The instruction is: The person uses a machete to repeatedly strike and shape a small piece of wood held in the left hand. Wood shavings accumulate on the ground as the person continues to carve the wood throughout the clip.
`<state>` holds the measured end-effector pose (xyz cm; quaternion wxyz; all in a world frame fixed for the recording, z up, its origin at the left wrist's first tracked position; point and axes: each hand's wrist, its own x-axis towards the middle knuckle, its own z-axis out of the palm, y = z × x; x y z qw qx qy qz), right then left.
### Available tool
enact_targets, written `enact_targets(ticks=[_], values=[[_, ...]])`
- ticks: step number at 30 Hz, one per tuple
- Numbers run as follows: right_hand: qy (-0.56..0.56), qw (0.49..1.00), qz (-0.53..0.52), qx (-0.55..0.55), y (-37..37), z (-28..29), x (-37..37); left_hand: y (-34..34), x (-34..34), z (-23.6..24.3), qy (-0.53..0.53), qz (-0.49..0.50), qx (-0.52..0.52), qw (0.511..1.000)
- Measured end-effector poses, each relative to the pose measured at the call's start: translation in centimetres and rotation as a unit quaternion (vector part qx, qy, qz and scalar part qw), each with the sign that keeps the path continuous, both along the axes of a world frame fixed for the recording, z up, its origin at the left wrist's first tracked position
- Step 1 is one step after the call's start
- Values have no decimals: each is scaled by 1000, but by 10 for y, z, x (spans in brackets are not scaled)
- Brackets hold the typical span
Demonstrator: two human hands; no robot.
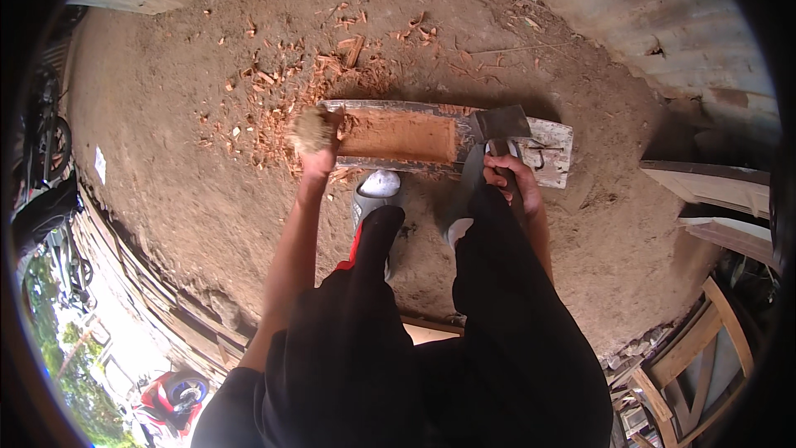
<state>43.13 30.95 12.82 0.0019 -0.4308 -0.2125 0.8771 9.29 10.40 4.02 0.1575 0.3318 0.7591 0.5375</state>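
A long wooden block lies crosswise in front of me, with a shallow orange-red hollow cut along its top. At its left end my left hand is closed round a rough tan, fibrous-looking lump; its exact kind is unclear. My right hand grips the dark handle of an axe, whose broad metal head rests over or just above the block's right end. Beyond that head, a pale, worn board sticks out to the right. My feet stand on the near side of the block.
Wood chips litter the dirt floor, thickest around the block's left end. Corrugated metal sheets stand at the far side. Planks lie to the left, near a red motorcycle. A wooden frame leans at the lower right.
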Motion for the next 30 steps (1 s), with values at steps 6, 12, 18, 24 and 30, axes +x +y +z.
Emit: enact_targets(ticks=[6, 12, 18, 24, 30], values=[[-29, 999, 11, 37, -3, 9, -7, 52, 81, 43, -366, 11, 172, 915], [-25, 1000, -1, 6, -1, 3, 0, 24, 31, 23, -200, 44, 190, 960], [15, 999, 26, 32, 1, -3, -1, -30, -23, 20, 201, -43, -25, 978], [-28, 999, 24, 35, 4, 7, 0, 47, 85, 48, -284, -26, 154, 946], [5, 1000, -2, -13, -1, -8, -1, 45, 81, 17, -334, 104, 175, 920]])
